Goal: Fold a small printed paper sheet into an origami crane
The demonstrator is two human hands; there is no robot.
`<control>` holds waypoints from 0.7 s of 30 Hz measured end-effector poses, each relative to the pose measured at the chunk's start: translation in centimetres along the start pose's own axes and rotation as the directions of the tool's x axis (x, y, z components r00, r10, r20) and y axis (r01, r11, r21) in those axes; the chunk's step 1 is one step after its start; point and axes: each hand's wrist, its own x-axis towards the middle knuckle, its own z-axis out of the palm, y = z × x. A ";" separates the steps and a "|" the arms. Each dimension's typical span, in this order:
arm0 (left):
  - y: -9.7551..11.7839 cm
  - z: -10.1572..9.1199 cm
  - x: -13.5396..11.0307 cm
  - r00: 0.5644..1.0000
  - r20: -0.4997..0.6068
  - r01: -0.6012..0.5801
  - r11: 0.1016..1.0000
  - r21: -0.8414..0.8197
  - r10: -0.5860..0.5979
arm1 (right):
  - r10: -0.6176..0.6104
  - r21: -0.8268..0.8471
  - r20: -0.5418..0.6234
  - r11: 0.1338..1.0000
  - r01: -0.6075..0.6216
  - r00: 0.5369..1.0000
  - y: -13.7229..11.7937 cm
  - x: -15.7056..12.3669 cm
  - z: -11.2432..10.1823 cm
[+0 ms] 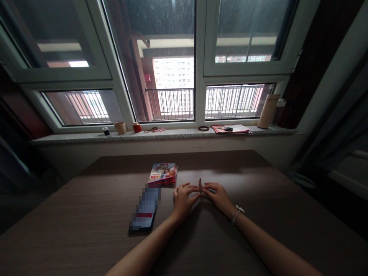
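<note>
My left hand (pixel 183 198) and my right hand (pixel 217 196) meet at the middle of a dark wooden table (pixel 86 222). Both pinch a small thin reddish piece (pixel 200 185) that stands upright on edge between their fingertips; what it is I cannot make out. A bracelet circles my right wrist. Just left of my left hand lies a phone (pixel 145 210), flat on the table. Beyond the hands sits a small stack of colourful leaflets (pixel 162 173).
A stone windowsill (pixel 178 134) runs behind the table, bearing a small cup (pixel 120 127), a red pot (pixel 137 127), a bead bracelet (pixel 203 128), red papers (pixel 231 129) and a tall beige flask (pixel 267 111). Windows with railings rise above. A curtain hangs at right.
</note>
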 end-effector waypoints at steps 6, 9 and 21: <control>-0.2 0.1 0.0 1.000 0.000 -0.007 1.000 0.007 0.007 | 0.006 -0.038 0.030 0.999 -0.005 1.000 -0.2 0.0 0.1; -0.3 0.3 0.0 1.000 -0.005 -0.009 1.000 0.018 0.009 | 0.010 -0.031 0.035 0.999 -0.009 0.999 0.0 0.0 0.2; -0.6 0.5 0.2 1.000 0.012 -0.005 1.000 -0.006 0.005 | 0.015 -0.044 0.016 0.999 -0.015 1.000 0.5 0.1 0.3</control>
